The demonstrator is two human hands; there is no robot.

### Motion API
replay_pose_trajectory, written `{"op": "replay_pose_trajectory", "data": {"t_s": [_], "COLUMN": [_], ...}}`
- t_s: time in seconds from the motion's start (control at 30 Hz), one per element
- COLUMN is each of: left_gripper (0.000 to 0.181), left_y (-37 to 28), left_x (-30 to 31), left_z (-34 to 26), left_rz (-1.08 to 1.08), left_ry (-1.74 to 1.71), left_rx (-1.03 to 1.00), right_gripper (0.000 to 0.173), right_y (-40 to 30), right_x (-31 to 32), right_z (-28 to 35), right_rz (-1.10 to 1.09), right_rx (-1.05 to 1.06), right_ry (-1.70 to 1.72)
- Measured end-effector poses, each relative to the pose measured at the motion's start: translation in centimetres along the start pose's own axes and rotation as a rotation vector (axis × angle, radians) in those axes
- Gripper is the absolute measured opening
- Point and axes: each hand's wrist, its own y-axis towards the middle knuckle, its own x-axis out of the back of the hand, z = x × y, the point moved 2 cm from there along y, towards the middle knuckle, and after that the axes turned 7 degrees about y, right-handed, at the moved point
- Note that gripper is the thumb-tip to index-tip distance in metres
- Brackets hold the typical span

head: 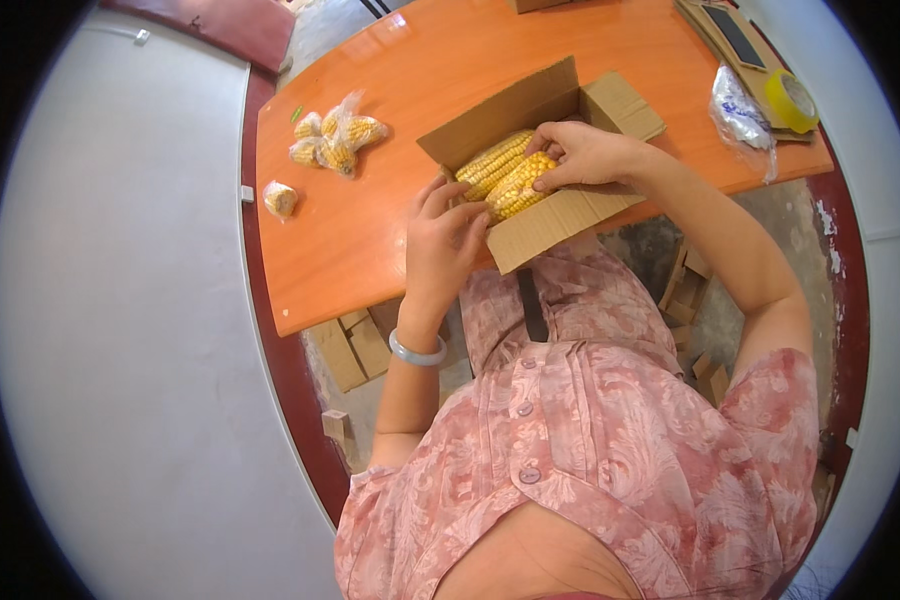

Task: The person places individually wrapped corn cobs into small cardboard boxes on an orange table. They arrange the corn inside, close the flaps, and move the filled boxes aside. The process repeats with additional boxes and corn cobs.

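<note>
An open cardboard box (546,234) stands at the near edge of the table, its flaps spread outward. Inside lie ears of yellow corn, one (495,163) towards the far wall and another (523,186) nearer me, both seemingly in clear plastic wrap. My right hand (581,154) reaches over the box and grips the right part of the nearer ear between thumb and fingers. At the box's left end is my left hand (446,225), its fingers bent over the end wall close to the corn tips. Whether it grips the wall or an ear cannot be made out.
On the orange tabletop (345,255), several plastic-wrapped corn pieces (337,135) lie at the left, with a single wrapped piece (280,199) nearer. At the right are a plastic bag (739,112), a yellow tape roll (791,101), flat cardboard and a phone (733,36). Cardboard (352,349) lies below.
</note>
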Motion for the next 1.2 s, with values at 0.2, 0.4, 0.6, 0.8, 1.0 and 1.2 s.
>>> {"op": "replay_pose_trajectory", "data": {"t_s": [0.2, 0.4, 0.6, 0.8, 1.0, 1.2], "left_gripper": [0.012, 0.014, 0.018, 0.021, 0.053, 0.086], "left_y": [-0.2, -0.3, 0.1, -0.8, -1.6, -1.0], "left_x": [-0.3, -0.5, 1.2, 3.8, 7.9, 7.3], "left_z": [-0.1, -0.1, 1.5, 12.9, 30.4, 36.5], "left_rz": [0.018, -0.017, 0.003, -0.283, -0.588, -0.344], "left_ry": [-0.001, 0.001, -0.137, -0.466, 0.130, 0.466], "left_rx": [-0.009, -0.028, -0.022, 0.486, 0.691, 0.934], "right_gripper": [0.053, 0.044, 0.032, 0.025, 0.025, 0.022], "right_y": [0.4, 0.0, -1.0, -4.4, -6.5, -6.5], "right_x": [0.3, 0.2, 0.8, 0.5, -1.3, -2.9], "right_z": [0.3, -0.3, 1.0, 5.8, 8.3, 8.5], "right_rz": [0.006, -0.056, -0.061, -0.240, -0.119, -0.173], "right_rx": [0.045, 0.101, 0.186, 0.329, 0.315, 0.394], "right_ry": [-0.315, -0.262, -0.391, -0.416, -0.316, -0.431]}}
